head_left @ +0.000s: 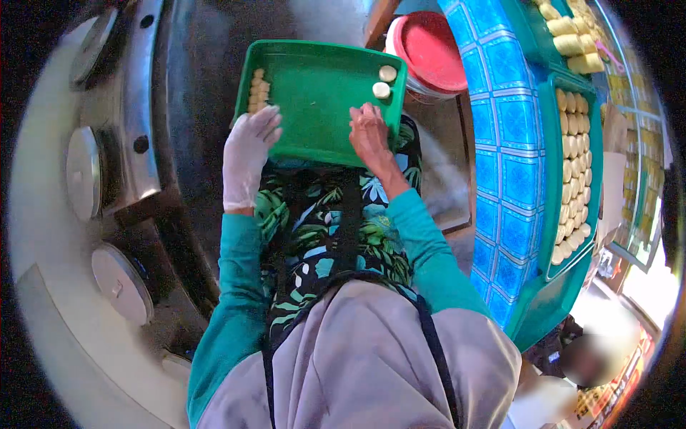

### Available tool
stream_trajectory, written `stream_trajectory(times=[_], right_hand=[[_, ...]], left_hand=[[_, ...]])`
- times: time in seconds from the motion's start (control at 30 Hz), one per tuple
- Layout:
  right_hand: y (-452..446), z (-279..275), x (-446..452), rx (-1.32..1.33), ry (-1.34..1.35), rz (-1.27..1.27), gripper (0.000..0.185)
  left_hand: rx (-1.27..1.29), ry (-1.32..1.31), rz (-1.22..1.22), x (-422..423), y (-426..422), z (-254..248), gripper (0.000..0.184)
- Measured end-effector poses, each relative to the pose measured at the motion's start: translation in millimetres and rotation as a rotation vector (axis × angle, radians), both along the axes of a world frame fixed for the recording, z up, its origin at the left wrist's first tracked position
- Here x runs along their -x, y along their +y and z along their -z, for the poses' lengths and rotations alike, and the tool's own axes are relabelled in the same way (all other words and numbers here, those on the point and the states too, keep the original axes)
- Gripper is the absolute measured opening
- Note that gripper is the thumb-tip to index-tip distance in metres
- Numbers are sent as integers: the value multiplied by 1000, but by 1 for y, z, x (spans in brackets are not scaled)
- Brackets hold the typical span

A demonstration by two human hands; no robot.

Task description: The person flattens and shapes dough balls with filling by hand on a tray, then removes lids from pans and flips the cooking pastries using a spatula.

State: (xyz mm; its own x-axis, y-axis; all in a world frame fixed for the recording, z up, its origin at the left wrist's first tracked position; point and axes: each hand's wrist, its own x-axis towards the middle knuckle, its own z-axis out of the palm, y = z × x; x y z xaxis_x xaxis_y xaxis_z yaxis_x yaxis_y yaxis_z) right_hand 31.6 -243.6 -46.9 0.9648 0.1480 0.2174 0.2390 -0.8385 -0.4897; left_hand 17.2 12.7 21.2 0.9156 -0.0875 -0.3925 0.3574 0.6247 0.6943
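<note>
A green tray rests across the lap. Small pale dough pieces line its left side. Two round white dough pieces, the upper dough round and the lower dough round, sit near the right edge. My left hand, in a white glove, is at the tray's left side by the small pieces, its fingers stretched out and holding nothing visible. Bare, my right hand is over the tray's right part, just below the two rounds. Its fingers are bent and drawn together; anything under them is hidden.
To the right, a table with a blue checked cover bears a green tray with rows of dough pieces. Rolled pale pieces lie beyond. A red-lidded bucket stands behind my tray. Round metal lids are at left. A person is at lower right.
</note>
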Motion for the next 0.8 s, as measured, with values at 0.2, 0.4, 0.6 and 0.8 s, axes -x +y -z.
stream_trajectory(times=[0.2, 0.4, 0.6, 0.8], right_hand=[[33, 19, -39, -300, 35, -72, 12], [81, 34, -52, 159, -221, -364, 17], [86, 7, -82, -86, -76, -298, 12], [156, 16, -144, -262, -36, -102, 15]], left_hand=[[519, -47, -302, 44, 55, 25, 63], [694, -143, -293, 44, 60, 28, 68], [677, -194, -268, 43, 60, 34, 70], [551, -148, -258, 38, 55, 37, 66]])
